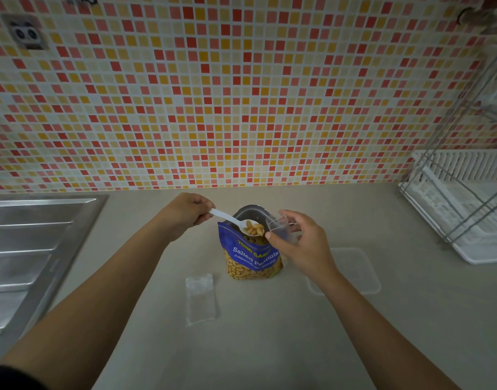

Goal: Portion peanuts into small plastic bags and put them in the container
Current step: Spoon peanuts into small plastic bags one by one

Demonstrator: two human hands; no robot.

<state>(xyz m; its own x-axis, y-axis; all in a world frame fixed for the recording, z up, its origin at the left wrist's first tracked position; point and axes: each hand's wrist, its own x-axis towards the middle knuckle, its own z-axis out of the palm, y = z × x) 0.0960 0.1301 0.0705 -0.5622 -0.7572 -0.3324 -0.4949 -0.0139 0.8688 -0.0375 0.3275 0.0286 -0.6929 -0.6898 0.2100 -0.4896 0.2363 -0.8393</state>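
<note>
On my feed the mosaic wall (241, 94) of red, orange and cream tiles fills the whole upper half. Below it runs the pale desk (269, 347), which carries everything I am working with. A steel sink (30, 249) with a ribbed drainer is set into the desk at my left edge, and a white dish rack (461, 198) with a wire frame stands at the far right.

The clear container (357, 274) lies flat on the desk to the right of centre, its near-left corner crossed by my right forearm. The blue peanut pouch (253, 260), printed "Salted Peanuts", stands upright in the middle with its top open, just left of the container. A small stack of flat plastic bags (200, 299) lies on the desk near the pouch, to its front left.

My left hand (185, 212) is curled round the end of the handle of a white plastic spoon (227, 216), holding it over the pouch mouth. My right hand (303, 246) pinches a small clear bag (279, 225) between thumb and fingers, its mouth held open beside the spoon bowl, above the pouch's right edge. A heap of peanuts (254, 228) sits in the spoon bowl, right at the bag's opening.
</note>
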